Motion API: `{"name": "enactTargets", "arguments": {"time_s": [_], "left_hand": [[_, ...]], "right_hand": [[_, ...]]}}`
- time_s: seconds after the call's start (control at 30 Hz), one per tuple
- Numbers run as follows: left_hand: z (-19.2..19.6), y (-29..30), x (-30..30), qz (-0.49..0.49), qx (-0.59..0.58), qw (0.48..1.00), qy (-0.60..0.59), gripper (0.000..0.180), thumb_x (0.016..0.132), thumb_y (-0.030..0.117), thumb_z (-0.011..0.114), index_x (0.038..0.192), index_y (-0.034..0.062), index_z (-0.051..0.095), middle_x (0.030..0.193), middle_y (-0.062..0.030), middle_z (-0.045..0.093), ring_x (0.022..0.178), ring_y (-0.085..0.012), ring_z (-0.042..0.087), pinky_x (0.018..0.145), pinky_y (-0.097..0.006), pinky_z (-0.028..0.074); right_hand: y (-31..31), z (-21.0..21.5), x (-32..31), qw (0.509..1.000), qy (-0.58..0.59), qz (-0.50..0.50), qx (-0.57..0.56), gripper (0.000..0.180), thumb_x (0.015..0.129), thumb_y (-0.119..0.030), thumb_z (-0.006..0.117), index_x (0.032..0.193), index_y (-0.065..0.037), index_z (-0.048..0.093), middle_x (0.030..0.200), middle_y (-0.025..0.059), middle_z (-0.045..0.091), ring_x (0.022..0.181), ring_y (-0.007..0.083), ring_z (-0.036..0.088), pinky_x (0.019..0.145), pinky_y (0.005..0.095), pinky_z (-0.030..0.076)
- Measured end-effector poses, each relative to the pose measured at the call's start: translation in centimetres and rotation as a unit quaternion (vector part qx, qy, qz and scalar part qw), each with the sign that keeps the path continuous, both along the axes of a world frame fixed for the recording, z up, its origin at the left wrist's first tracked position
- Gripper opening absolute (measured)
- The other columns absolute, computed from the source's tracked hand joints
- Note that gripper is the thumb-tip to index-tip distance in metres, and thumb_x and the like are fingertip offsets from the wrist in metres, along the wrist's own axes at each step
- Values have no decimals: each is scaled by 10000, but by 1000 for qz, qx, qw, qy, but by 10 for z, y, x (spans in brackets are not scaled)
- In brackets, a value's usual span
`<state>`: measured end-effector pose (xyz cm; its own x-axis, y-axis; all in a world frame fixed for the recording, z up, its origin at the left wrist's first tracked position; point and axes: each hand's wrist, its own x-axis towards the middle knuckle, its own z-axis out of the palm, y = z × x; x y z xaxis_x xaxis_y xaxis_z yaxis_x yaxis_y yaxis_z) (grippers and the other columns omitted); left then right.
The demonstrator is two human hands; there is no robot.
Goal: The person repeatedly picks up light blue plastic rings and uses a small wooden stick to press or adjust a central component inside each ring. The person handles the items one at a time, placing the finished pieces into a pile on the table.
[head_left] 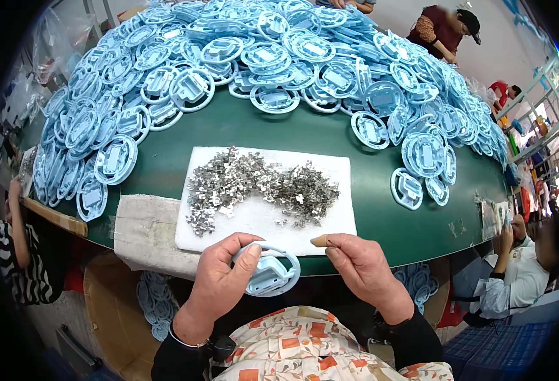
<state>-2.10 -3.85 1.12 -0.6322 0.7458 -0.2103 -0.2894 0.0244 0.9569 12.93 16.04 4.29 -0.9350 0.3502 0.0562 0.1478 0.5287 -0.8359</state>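
Ring (270, 277) in left hand (218, 277), right hand (367, 268) apart

Clear plastic bags (60, 41), capped co-worker (437, 30), blue checked cloth (505, 352)

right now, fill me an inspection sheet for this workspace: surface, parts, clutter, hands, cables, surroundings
surface: green table bearing a white foam slab; a worn grey pad at the slab's left
parts: small metal pieces heaped on the slab; one light-blue ring part in hand
clutter: big heap of similar blue parts across the far side; more below the table edge
left hand: holds the ring part
right hand: thumb and finger close together, tan covering at a fingertip; any held piece cannot be told
cables: nothing seen
surroundings: other people at left, top and right; metal rack at right
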Motion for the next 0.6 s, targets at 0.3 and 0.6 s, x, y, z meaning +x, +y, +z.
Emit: {"name": "enactTargets", "arguments": {"time_s": [0.3, 0.6], "left_hand": [[-10, -10, -7, -31, -38, 996, 68, 195, 962, 140, 638, 996, -43, 697, 856, -34, 717, 742, -42, 608, 657, -222, 504], [-13, -10, -11, -27, -13, 989, 144, 195, 930, 153, 668, 965, -33, 714, 787, -120, 723, 681, -123, 666, 621, -292, 530]], "right_hand": [[-2, 0, -93, 971, 47, 73, 224, 147, 856, -127, 719, 1002, -117, 714, 832, 74, 619, 732, 299, 663, 619, 415, 532], [-31, -20, -139, 942, 3, 157, 296, 122, 862, -209, 700, 894, -95, 669, 814, 76, 623, 717, 305, 675, 598, 430, 539]]}}
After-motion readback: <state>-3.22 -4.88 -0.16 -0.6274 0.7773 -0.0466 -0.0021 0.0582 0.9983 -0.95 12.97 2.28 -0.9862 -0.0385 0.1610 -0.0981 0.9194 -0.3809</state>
